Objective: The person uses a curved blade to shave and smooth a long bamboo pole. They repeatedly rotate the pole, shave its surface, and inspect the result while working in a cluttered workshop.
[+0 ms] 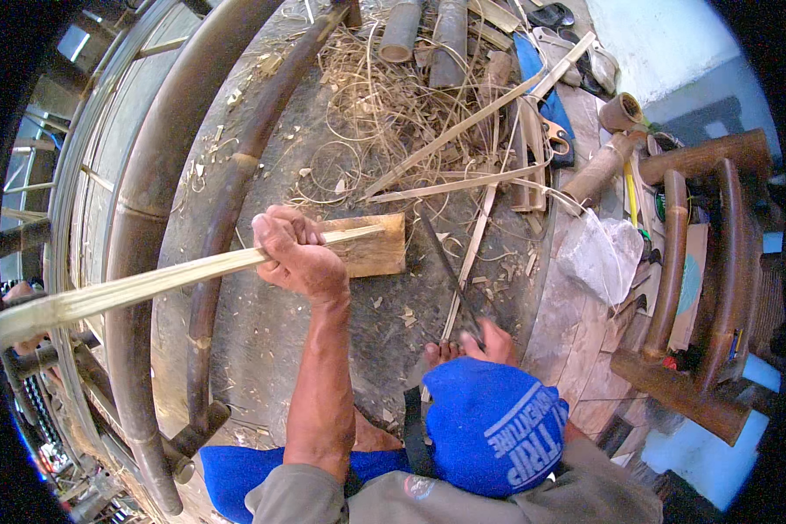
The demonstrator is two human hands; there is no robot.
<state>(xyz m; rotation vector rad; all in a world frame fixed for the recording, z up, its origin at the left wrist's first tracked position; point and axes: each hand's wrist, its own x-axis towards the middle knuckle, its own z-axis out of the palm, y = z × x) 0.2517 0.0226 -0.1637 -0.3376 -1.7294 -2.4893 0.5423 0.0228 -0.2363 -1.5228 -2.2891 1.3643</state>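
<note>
My left hand [301,258] is closed around a long, pale split bamboo strip [148,285], which widens toward the left edge of view. The strip's narrow end lies over a flat wooden block [380,257] on the floor. Lower and to the right, my right hand [495,341] grips a long, dark-bladed knife [446,266]; its handle is mostly hidden in the fingers. The blade points up and away, apart from the strip in my left hand. Toes [441,352] show beside my right hand. Blue printed cloth [489,428] covers the area just below it.
Thick bamboo poles [166,166] form a frame along the left. Ahead lies a heap of fine shavings [384,113] with bamboo tubes [450,44] and loose strips [463,131]. An orange-handled saw [556,133], a white plastic bag [601,256] and a bamboo stool [672,262] are at right.
</note>
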